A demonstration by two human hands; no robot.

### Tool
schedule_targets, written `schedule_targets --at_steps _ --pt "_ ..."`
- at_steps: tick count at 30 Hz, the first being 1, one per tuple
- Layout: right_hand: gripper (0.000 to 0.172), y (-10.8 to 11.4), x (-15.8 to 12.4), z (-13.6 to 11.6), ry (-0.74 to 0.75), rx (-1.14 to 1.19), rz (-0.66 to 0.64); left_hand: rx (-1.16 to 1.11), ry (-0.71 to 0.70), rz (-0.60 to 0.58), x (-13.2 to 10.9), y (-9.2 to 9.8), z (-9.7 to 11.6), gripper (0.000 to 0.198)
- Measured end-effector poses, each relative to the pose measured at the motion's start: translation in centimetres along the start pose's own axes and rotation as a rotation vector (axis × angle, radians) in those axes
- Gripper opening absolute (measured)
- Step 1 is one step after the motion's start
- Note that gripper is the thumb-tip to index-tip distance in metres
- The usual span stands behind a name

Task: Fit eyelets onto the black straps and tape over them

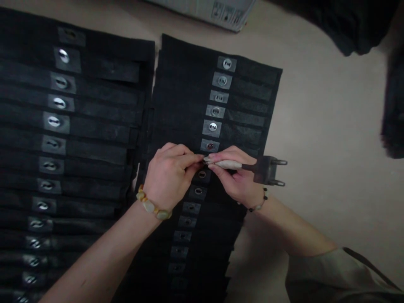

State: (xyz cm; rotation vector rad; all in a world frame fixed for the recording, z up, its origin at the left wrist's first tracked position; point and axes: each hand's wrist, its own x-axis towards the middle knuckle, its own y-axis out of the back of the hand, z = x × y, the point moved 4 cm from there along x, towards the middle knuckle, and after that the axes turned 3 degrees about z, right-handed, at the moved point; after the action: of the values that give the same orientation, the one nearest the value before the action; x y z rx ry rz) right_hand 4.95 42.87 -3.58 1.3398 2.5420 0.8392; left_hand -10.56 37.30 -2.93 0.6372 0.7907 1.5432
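My right hand grips a slim tool with a pale handle. Its back end is a dark block carrying two metal prongs, like a plug. The tool's tip meets the fingers of my left hand, which are pinched together over the right-hand stack of black fabric pieces. Whatever lies between those fingertips is too small to make out. Just above them sits a round metal snap on a clear square patch; another metal snap shows just below.
On the left lies a second stack of overlapping black pieces with a similar row of metal snaps. A printed carton stands at the top edge. Dark cloth hangs in at the upper right, above the pale surface.
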Motion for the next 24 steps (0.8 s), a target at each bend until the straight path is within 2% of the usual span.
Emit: schedule_targets --at_steps 7,13,17,21,24 --pt "0.013 -0.6 1.1 -2.4 0.027 -0.322 -0.14 -0.052 0.113 0.015 0.1 0.3 -0.6 0.022" --pt "0.015 -1.5 2.0 -4.5 0.06 -0.537 -0.299 -0.077 0.069 -0.019 0.1 0.4 -0.7 0.025" --pt "0.019 -2.2 2.3 -5.5 0.07 -0.619 -0.352 -0.058 0.082 -0.047 -0.1 0.5 -0.9 0.023" --pt "0.019 -1.9 1.0 -4.6 0.069 -0.552 -0.271 -0.065 0.061 -0.087 0.1 0.9 -0.6 0.023" --pt "0.015 -0.7 0.0 -3.1 0.079 -0.307 -0.122 -0.048 0.056 -0.105 0.7 1.1 0.0 0.021"
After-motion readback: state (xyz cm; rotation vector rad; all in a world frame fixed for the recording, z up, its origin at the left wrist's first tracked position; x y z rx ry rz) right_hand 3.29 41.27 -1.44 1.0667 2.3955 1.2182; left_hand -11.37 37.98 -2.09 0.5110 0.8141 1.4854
